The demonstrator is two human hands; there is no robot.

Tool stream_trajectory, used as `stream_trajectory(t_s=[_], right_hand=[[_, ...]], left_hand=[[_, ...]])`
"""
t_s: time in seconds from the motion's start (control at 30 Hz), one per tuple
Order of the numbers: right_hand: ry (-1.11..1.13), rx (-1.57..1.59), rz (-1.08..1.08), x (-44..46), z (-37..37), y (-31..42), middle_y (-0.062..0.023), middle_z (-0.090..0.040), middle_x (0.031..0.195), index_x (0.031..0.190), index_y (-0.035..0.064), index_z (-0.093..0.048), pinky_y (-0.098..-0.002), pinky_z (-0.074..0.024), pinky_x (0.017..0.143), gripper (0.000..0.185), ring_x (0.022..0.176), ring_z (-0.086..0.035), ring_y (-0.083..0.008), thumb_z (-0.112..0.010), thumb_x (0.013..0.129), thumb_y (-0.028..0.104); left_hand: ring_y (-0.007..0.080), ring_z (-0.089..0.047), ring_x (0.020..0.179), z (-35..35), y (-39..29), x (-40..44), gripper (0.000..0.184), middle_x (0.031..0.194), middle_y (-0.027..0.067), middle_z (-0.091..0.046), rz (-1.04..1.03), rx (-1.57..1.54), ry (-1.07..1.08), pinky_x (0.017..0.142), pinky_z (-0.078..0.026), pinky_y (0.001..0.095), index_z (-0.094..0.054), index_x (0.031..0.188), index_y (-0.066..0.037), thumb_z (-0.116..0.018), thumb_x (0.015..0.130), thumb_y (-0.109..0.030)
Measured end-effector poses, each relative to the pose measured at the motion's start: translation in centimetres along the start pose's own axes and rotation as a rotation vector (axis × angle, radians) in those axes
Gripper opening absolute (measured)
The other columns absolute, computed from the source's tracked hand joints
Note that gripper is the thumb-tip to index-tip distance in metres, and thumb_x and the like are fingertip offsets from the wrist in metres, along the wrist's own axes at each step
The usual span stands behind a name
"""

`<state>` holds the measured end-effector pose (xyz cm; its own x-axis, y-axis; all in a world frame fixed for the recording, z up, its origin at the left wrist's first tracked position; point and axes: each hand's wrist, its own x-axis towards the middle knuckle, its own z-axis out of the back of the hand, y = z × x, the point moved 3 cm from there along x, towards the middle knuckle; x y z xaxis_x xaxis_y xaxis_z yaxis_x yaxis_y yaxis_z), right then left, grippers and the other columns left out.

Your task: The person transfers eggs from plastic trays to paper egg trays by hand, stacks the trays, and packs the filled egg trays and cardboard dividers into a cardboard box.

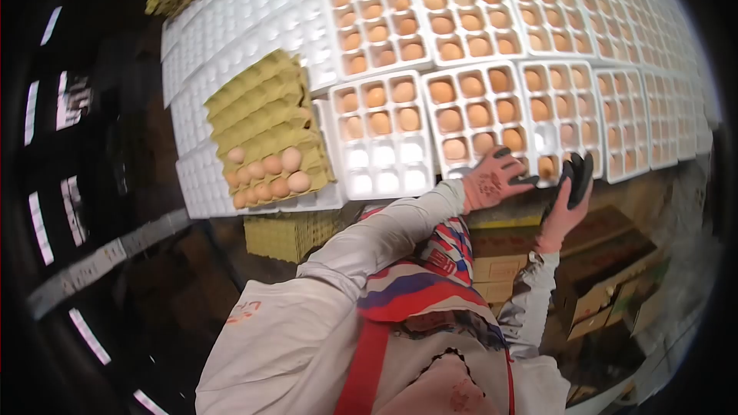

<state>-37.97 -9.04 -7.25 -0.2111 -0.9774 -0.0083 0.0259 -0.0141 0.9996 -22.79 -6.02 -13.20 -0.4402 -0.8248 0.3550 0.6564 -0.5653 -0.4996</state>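
Observation:
My left hand (493, 179), in a pink glove with dark fingertips, reaches over the near edge of the white foam egg trays. Its fingers are apart beside an egg partly hidden under them. My right hand (570, 198), gloved alike, is raised at the front of the neighbouring foam tray (561, 117), fingers bent and apart. Nothing shows in its grip. Just left of its fingertips a brown egg (547, 165) sits in a front pocket; the pocket behind that egg is bare white. Some front pockets of this tray are hidden by my hands.
Left of my hands is a half-filled foam tray (382, 155). Farther left, a yellowish pulp tray (257, 111) carries several eggs at its near end. Rows of egg-filled foam trays (461, 11) stretch away. Cardboard boxes (596, 284) stand below the right edge.

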Motion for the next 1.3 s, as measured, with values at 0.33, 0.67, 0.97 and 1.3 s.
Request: stream_trajectory(t_s=[0.33,0.67,0.97,1.3], right_hand=[[1.186,-0.417,0.622,-13.0,-28.0,7.5,-0.0150,-0.057,0.114,0.117,0.0044,-0.059,-0.0411,-0.0398,0.093,0.049,0.108,-0.051,-0.0323,-0.074,0.073,0.022],[1.185,-0.028,-0.137,-16.0,-32.2,6.0,-0.0131,-0.063,0.113,0.121,-0.0038,-0.057,-0.0327,-0.0468,0.092,0.051,0.102,-0.061,-0.0220,-0.069,0.076,0.016],[1.313,-0.995,0.750,-22.7,-32.0,7.8,-0.0147,-0.060,0.115,0.114,0.0071,-0.060,-0.0352,-0.0515,0.079,0.051,0.096,-0.061,-0.0301,-0.076,0.066,0.013],[1.285,-0.543,0.497,-21.9,-34.5,9.1,-0.0158,-0.058,0.112,0.105,0.0099,-0.068,-0.0329,-0.0519,0.072,0.032,0.088,-0.064,-0.0272,-0.073,0.074,0.017]], left_hand=[[0.0311,-0.048,0.109,31.3,6.4,-24.2,0.063,0.110,0.0095,-0.057,0.738,0.448,-0.058,0.100,-0.036,0.0438,-0.056,0.124,-0.011,-0.076,0.067,-0.032],[0.0252,-0.063,0.101,35.5,7.3,-33.5,0.046,0.123,0.0162,-0.057,0.829,-1.021,-0.940,0.090,-0.052,0.0380,-0.050,0.123,0.008,-0.062,0.083,-0.012],[0.0259,-0.055,0.096,33.1,3.0,-31.7,0.045,0.106,0.0085,-0.054,0.669,0.535,0.389,0.078,-0.044,0.0371,-0.059,0.107,-0.007,-0.067,0.073,-0.035],[0.0286,-0.058,0.105,38.8,7.3,-34.1,0.061,0.114,0.0135,-0.057,0.880,-0.668,-0.576,0.089,-0.048,0.0324,-0.050,0.129,-0.008,-0.070,0.072,-0.007]])
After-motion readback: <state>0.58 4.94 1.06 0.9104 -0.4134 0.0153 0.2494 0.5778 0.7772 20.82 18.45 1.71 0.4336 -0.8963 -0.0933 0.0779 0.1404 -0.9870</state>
